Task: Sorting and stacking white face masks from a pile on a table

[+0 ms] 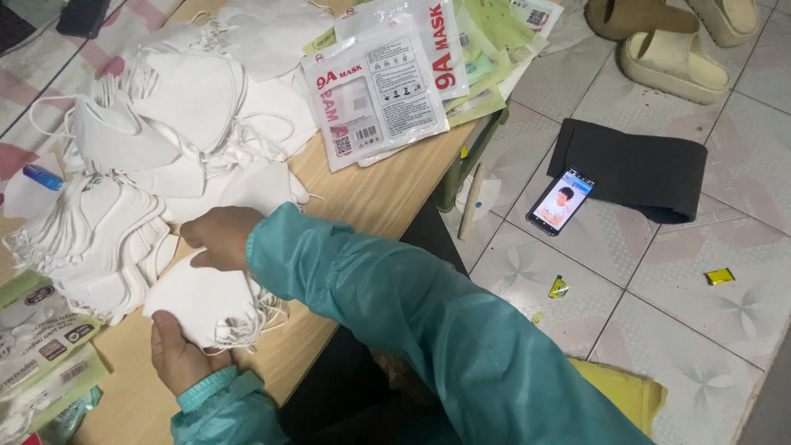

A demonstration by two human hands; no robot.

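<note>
Both hands on a small stack of folded white masks

Left hand (177, 354) grips the mask stack (206, 305) from below, right hand (221, 237) pinches its top, near the wooden table's (362, 198) front edge; loose ear loops (247, 330) could snag and drag masks off.

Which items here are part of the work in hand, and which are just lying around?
In hand: left hand and right hand on a small stack of white masks; loose mask pile; printed mask pouches.

Lying about: phone, black cloth, sandals, yellow wrappers.
</note>
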